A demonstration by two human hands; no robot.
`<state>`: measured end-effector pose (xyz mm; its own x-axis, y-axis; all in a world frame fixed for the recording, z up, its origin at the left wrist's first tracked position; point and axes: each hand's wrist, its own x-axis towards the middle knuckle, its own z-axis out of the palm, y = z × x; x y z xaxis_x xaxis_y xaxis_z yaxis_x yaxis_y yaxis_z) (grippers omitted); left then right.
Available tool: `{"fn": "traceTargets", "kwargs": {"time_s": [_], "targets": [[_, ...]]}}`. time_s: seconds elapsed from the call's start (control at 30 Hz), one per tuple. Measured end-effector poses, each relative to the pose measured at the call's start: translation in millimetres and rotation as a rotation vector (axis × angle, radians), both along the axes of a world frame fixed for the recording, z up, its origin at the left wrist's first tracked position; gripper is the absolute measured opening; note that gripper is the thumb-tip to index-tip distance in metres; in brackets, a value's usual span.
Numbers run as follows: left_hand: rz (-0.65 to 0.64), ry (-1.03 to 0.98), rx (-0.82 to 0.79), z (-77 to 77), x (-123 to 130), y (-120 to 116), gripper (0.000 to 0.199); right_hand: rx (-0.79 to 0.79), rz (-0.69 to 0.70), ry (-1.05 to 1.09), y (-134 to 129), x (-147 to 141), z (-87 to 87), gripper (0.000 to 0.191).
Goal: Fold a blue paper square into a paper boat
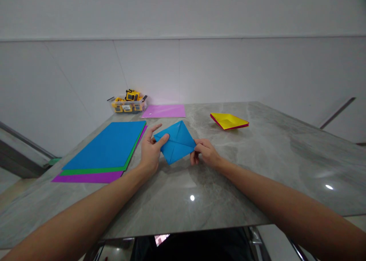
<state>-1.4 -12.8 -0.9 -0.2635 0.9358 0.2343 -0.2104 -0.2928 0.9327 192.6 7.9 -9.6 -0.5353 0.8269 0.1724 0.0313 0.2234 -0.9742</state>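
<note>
The left hand [151,152] has its fingers closed around the left corner of the folded blue paper [179,143], with the thumb on top. This paper is between both hands, over the table [177,215]. The right hand [208,153] pinches the opposite corner; too strong a pull could tear it or open the creases. Perhaps the layers also could slip, as the fingers underneath are partly hidden.

From here I see a bare left hand [151,152] and right hand [208,154], a bare left forearm [111,198] and right forearm [263,190], and black cloth clothing [194,247] over the lap (its cut is too dark to make out).
</note>
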Motion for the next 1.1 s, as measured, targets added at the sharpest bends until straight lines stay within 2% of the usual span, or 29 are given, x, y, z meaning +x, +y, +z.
{"fn": "traceTargets", "kwargs": {"time_s": [0.07,0.13,0.2,0.27,0.33,0.47,0.57,0.7,0.83,0.87,1.0,1.1], "targets": [[-0.005,0.134,0.054,1.6,-0.7,-1.8,0.044,0.028,-0.048,0.007,3.3,3.8,-1.3,0.015],[-0.036,0.251,0.079,2.9,0.4,-5.2,0.026,0.084,-0.134,0.012,5.3,6.8,-1.9,0.018],[-0.089,0.339,0.084,3.0,2.4,-9.2,0.017,0.177,-0.220,0.015,5.4,8.4,-1.5,0.030],[-0.177,0.400,0.071,1.5,3.9,-12.3,0.017,0.292,-0.267,0.019,4.1,9.0,-0.1,0.036],[-0.241,0.481,0.087,-0.5,3.7,-13.4,0.019,0.427,-0.278,0.010,2.2,9.0,1.8,0.028],[-0.244,0.755,0.199,-2.0,0.4,-11.6,0.036,0.639,-0.220,-0.096,-1.1,9.5,5.4,0.016],[-0.263,0.874,0.266,-0.8,-0.8,-11.4,0.044,0.689,-0.170,-0.159,-2.7,9.4,7.7,0.022],[-0.304,0.884,0.348,0.3,-0.7,-14.1,0.045,0.725,-0.173,-0.189,-5.9,6.6,9.5,0.031],[-0.333,0.855,0.391,0.8,-1.7,-17.2,0.044,0.701,-0.191,-0.167,-10.9,3.4,8.8,0.015],[-0.333,0.855,0.392,1.0,-1.9,-17.8,0.043,0.704,-0.195,-0.154,-11.8,3.0,8.4,0.016],[-0.245,0.838,0.351,1.3,-0.5,-18.9,0.040,0.777,-0.233,-0.132,-11.6,2.7,6.6,0.022],[-0.177,0.814,0.315,1.3,1.8,-18.7,0.040,0.831,-0.213,-0.127,-9.9,2.1,5.5,0.030]]}}
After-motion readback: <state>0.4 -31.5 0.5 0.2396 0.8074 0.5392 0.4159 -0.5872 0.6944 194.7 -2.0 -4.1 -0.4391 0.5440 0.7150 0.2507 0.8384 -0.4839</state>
